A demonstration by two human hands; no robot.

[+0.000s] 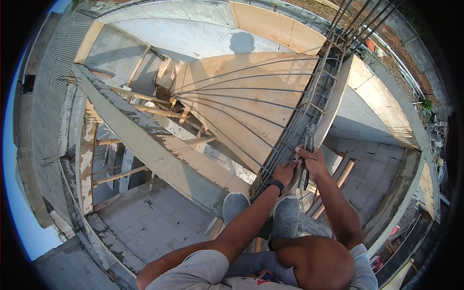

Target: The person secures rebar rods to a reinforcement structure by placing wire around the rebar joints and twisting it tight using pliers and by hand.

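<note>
My right hand [313, 162] is closed around a pair of pincers [310, 130]. Their metal head points up along the beam, and the dark handles hang below my fingers. Just beside it, my left hand [285, 172] has its fingers pinched together; what they hold is too small to make out. A dark band circles the left wrist. Both hands are at the near end of a rebar cage [315, 99] that lies in a narrow beam form. Several thin bent rebars [251, 89] fan out from the cage over a plywood sheet [232, 116].
A grey concrete beam [145, 145] runs diagonally on the left, above a block-walled space. Plywood form boards [382, 96] stand on the right. Vertical rebars [369, 21] stick up at the far end. Wooden props [121, 175] cross the openings below. My knees [286, 215] are near the beam.
</note>
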